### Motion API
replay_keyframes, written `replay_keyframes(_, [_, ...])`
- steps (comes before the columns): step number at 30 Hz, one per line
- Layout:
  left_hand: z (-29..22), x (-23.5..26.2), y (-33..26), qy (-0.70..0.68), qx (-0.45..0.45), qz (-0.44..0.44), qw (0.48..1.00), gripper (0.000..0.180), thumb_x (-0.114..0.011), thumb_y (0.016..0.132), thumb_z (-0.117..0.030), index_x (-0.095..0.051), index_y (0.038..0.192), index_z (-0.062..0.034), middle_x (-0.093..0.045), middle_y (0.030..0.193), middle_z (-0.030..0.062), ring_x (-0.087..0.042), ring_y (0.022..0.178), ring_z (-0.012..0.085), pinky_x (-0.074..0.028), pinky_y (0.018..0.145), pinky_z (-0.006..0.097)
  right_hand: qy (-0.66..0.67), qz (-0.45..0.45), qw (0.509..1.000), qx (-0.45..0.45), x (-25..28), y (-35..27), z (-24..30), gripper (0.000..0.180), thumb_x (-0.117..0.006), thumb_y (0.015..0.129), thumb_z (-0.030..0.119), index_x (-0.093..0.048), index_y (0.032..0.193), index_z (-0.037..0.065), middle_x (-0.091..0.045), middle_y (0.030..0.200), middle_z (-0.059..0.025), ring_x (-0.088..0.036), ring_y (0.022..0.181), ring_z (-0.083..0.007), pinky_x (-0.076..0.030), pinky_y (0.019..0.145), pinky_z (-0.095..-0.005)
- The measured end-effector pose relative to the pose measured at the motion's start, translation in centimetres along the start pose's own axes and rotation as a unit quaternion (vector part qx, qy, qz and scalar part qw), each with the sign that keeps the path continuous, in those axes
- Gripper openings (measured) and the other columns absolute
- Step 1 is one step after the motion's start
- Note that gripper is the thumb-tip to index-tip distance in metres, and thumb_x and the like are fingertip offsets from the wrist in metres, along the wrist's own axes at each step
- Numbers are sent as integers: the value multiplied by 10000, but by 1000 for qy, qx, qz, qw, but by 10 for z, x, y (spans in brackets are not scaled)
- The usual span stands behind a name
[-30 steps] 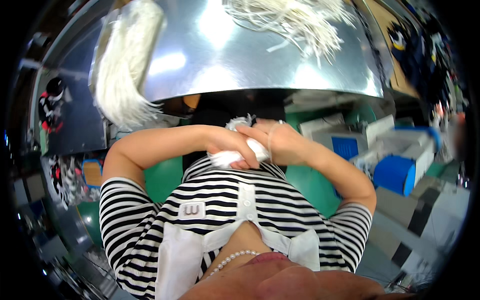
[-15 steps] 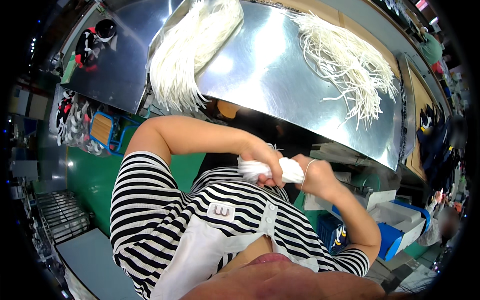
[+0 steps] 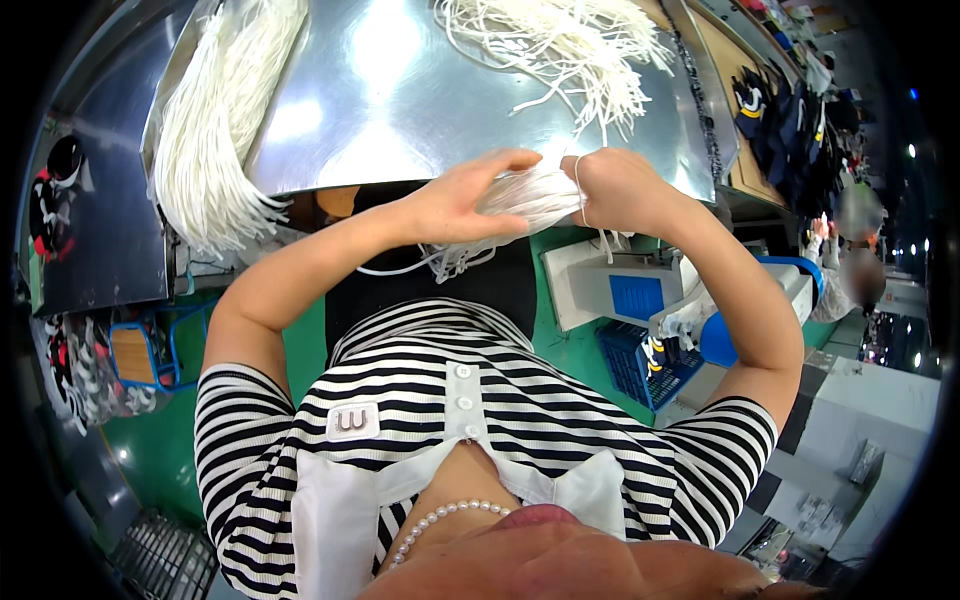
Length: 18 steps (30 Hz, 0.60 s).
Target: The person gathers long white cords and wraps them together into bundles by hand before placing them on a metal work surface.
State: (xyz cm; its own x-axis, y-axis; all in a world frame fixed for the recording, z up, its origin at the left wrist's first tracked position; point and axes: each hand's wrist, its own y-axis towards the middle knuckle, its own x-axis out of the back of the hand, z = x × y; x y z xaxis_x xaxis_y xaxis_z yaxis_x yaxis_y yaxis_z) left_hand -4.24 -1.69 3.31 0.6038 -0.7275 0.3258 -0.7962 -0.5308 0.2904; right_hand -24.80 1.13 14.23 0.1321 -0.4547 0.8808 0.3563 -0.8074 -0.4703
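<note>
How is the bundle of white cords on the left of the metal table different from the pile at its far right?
The left bundle lies straight and combed, its ends hanging over the table edge. The right pile is loose and tangled, lying wholly on the table. Both are white cords, untouched by either hand.

Shiny metal table [image 3: 400, 100]; green floor [image 3: 170, 450]; blue crate [image 3: 640, 365].

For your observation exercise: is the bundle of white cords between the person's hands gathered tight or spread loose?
Gathered. The bundle of white cords is bunched between left hand and right hand; only its ends hang loose below.
</note>
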Motion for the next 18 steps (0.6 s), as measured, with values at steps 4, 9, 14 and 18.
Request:
replay_keyframes(4, [-14,-3,13,209,-204,-119,949,391,-671,814,-115,-583,1194,-92,-581,1175,103,-581,1026,270,-475,863,366,15,30,999,-39,3,4,-2,254,-729,650,153,-628,817,-10,-628,706,-203,-622,713,-373,-486,649,-439])
replay_keyframes(9, [-20,-9,31,298,-281,-123,904,250,-650,769,-61,-649,1018,-87,-620,1045,56,-598,947,248,-490,786,334,59,64,995,-53,3,6,-1,272,-707,669,237,-674,828,19,-671,797,-173,-649,782,-342,-519,692,-412])
replay_keyframes(14, [-33,1,45,329,-327,-24,886,190,-652,714,-48,-610,898,-73,-609,965,38,-592,811,217,-469,679,337,88,29,995,-26,-23,3,-14,266,-706,664,234,-676,838,35,-670,778,-153,-646,777,-334,-518,682,-404])
replay_keyframes(18, [-38,7,50,313,-350,31,882,139,-651,724,-66,-564,832,-72,-591,865,34,-569,709,215,-437,608,342,83,16,996,-6,-25,5,-15,245,-706,662,221,-681,836,50,-671,777,-147,-646,784,-330,-516,680,-407])
